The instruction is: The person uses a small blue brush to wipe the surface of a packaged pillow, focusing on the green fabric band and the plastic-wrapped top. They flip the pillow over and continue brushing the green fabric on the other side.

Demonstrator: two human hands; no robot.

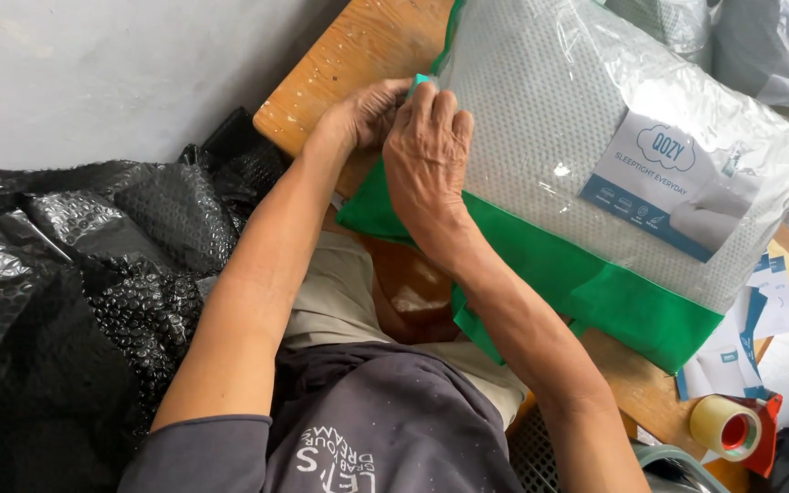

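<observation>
Both sets of my fingers (433,102) pinch the green corner of the bagged pillow (586,155), my right hand (426,160) over my left hand (362,114). That pillow lies on the wooden counter (358,55) in clear plastic. Black bubble wrap (93,274) is heaped at my left; a tape roll (725,427) sits well apart.

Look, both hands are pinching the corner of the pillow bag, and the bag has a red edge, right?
Not quite: the edge is green, not red. The head view shows the left hand and right hand together at the corner of the clear pillow bag, whose green edge runs along its side.
</observation>
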